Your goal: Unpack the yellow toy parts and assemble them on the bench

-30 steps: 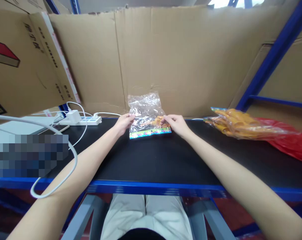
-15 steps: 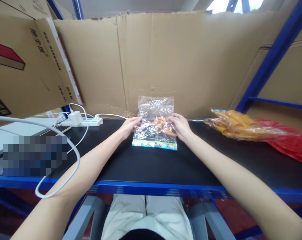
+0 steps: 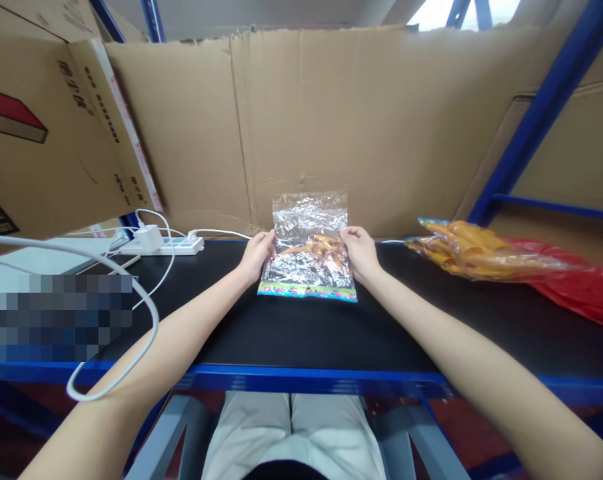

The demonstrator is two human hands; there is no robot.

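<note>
A clear plastic bag (image 3: 308,227) with a colourful printed strip along its near edge lies on the black table (image 3: 301,327), its far end leaning against the cardboard wall. Several orange pieces sit inside it. My left hand (image 3: 257,253) pinches the bag's left edge. At the opposite edge my right hand (image 3: 360,252) grips it the same way.
A cardboard wall (image 3: 381,120) closes the back. At the right lie a bag of orange pieces (image 3: 474,250) and a red plastic bag (image 3: 581,283). A white power strip (image 3: 164,245) with a charger and cables sits at the left. A blue rail (image 3: 301,381) edges the table front.
The bag has been pulled flatter and nearer to me, its printed strip now lower on the table. Both hands have shifted out to its side edges.
</note>
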